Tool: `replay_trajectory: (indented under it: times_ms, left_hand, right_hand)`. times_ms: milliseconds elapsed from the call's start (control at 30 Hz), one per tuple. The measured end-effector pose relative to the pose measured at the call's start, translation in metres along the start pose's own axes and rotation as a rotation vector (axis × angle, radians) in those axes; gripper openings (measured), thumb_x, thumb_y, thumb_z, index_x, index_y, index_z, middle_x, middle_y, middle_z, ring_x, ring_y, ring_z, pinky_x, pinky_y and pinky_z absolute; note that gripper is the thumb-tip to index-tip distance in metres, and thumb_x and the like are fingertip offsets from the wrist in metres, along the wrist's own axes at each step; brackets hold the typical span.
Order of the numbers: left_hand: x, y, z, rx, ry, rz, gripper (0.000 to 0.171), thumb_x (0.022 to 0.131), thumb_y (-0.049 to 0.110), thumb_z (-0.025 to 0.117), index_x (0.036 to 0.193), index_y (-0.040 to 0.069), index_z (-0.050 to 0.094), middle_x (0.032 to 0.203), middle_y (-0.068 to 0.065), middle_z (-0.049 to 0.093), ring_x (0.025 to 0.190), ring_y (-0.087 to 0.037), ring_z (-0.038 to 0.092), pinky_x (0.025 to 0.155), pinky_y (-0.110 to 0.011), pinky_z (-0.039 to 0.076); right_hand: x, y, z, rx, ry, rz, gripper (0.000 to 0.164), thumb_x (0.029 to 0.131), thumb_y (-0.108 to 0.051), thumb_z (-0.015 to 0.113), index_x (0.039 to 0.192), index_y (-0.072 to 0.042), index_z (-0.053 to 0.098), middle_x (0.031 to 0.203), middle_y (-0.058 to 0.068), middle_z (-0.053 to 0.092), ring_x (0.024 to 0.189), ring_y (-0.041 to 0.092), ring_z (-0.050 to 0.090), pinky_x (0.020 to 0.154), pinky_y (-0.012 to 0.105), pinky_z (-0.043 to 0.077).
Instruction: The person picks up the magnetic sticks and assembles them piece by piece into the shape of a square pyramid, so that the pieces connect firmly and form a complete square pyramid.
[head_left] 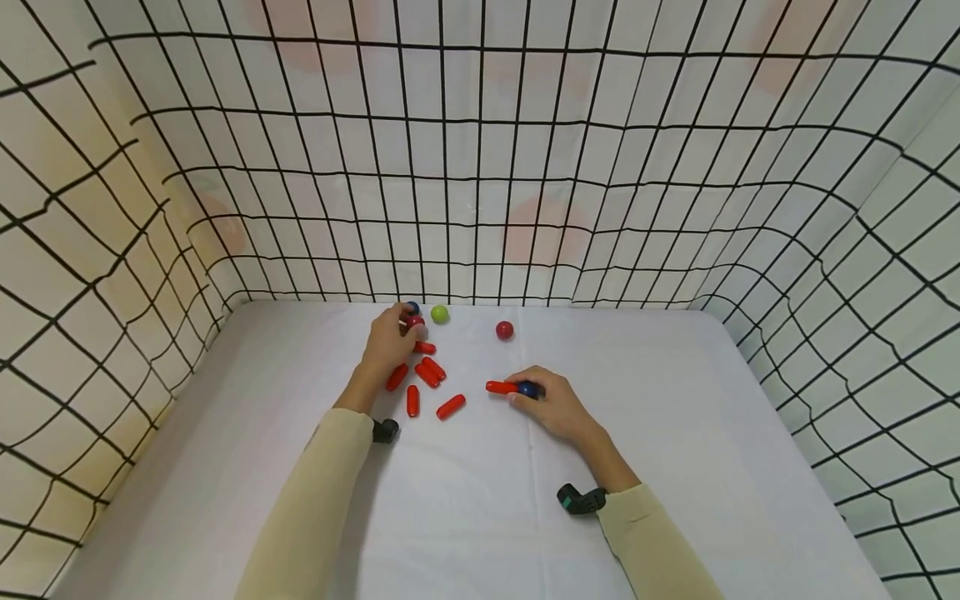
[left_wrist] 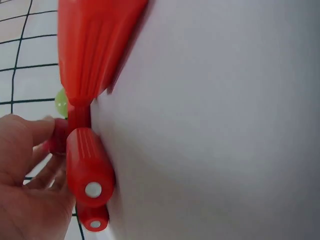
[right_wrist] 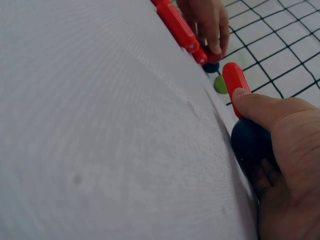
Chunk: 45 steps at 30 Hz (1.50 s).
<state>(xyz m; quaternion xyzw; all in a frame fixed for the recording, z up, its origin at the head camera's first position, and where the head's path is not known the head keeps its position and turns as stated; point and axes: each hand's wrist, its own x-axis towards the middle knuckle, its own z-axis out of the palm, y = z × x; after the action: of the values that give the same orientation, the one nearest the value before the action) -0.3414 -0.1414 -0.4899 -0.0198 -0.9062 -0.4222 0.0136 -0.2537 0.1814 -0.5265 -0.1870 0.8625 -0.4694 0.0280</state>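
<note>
At the back left, my left hand (head_left: 387, 339) pinches a dark red ball (head_left: 416, 322) between thumb and fingers. A blue ball (head_left: 412, 308) sits just behind it, and a green ball (head_left: 439, 314) lies to its right. My right hand (head_left: 557, 405) holds a red magnetic building rod (head_left: 500, 387) with a blue ball (right_wrist: 251, 140) at its end. The thumb lies on the rod in the right wrist view. Under and before the left hand lie several loose red rods (head_left: 451, 407); silver discs show on their ends in the left wrist view.
Another red ball (head_left: 505, 330) stands alone near the back edge, between the hands. A white cloth (head_left: 465, 508) covers the table. Black wire mesh (head_left: 480, 150) rises along the back and both sides.
</note>
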Motion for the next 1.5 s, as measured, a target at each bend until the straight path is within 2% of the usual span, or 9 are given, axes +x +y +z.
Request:
replay_trajectory:
  times_ms: [100,233,367,500,667,967,1233,1500]
  left_hand:
    - [-0.007,0.001,-0.002,0.009,-0.002,0.049,0.046,0.103,0.018,0.062,0.147,0.007,0.053,0.136,-0.017,0.056,0.120,-0.034,0.060,0.103,-0.046,0.055]
    - [-0.023,0.006,-0.004,-0.027,-0.018,0.117,0.043,0.101,0.021,0.067,0.141,0.009,0.059,0.134,-0.016,0.059,0.117,-0.034,0.064,0.101,-0.047,0.057]
    - [-0.041,0.012,-0.003,-0.072,-0.053,0.135,0.040,0.098,0.023,0.071,0.136,0.013,0.060,0.132,-0.012,0.065,0.118,-0.031,0.066,0.101,-0.045,0.057]
    - [-0.056,0.015,0.000,-0.090,-0.080,0.163,0.043,0.095,0.019,0.075,0.134,0.011,0.061,0.130,-0.012,0.067,0.117,-0.032,0.068,0.102,-0.045,0.057]
    - [-0.068,0.017,0.007,-0.098,-0.116,0.208,0.043,0.092,0.016,0.079,0.132,0.010,0.066,0.126,-0.009,0.068,0.111,-0.028,0.070,0.098,-0.042,0.059]
    - [-0.079,0.027,0.028,-0.074,-0.198,0.277,0.039,0.088,0.018,0.083,0.125,0.013,0.073,0.111,0.000,0.073,0.100,-0.017,0.069,0.093,-0.035,0.060]
    - [-0.082,0.033,0.040,-0.037,-0.237,0.319,0.035,0.088,0.015,0.082,0.122,0.012,0.075,0.111,-0.001,0.076,0.102,-0.016,0.071,0.096,-0.036,0.060]
    - [-0.082,0.036,0.049,0.005,-0.241,0.307,0.037,0.087,0.020,0.084,0.122,0.015,0.075,0.110,0.003,0.077,0.102,-0.013,0.070,0.096,-0.033,0.059]
  right_hand:
    - [0.000,-0.001,0.000,-0.010,0.005,-0.010,0.026,0.094,-0.027,0.078,0.119,-0.026,0.074,0.121,-0.003,0.071,0.118,0.021,0.062,0.108,0.049,0.048]
    - [0.000,0.000,-0.001,-0.024,0.015,-0.026,0.026,0.093,-0.027,0.078,0.119,-0.025,0.075,0.121,-0.003,0.071,0.118,0.021,0.063,0.108,0.049,0.048]
    - [0.001,0.001,-0.001,-0.024,0.013,-0.014,0.025,0.094,-0.029,0.078,0.118,-0.026,0.075,0.122,-0.004,0.071,0.119,0.020,0.062,0.108,0.047,0.048]
    - [0.002,0.002,0.000,-0.034,0.013,-0.019,0.025,0.094,-0.029,0.077,0.119,-0.025,0.074,0.121,-0.003,0.071,0.118,0.020,0.062,0.107,0.047,0.048]
    - [0.001,-0.001,-0.001,-0.030,0.019,-0.019,0.026,0.094,-0.029,0.077,0.119,-0.022,0.074,0.120,-0.001,0.070,0.116,0.021,0.063,0.107,0.047,0.048]
    - [0.001,-0.001,0.001,-0.021,0.019,0.000,0.025,0.096,-0.029,0.075,0.121,-0.026,0.073,0.121,-0.003,0.069,0.113,0.019,0.061,0.102,0.044,0.051]
    - [0.002,-0.003,0.001,-0.010,0.025,-0.030,0.026,0.096,-0.027,0.074,0.122,-0.025,0.073,0.121,0.000,0.068,0.114,0.022,0.061,0.102,0.046,0.049]
    - [0.002,-0.002,0.001,0.006,0.016,-0.041,0.025,0.096,-0.026,0.075,0.120,-0.021,0.074,0.122,0.002,0.068,0.118,0.024,0.061,0.110,0.051,0.044]
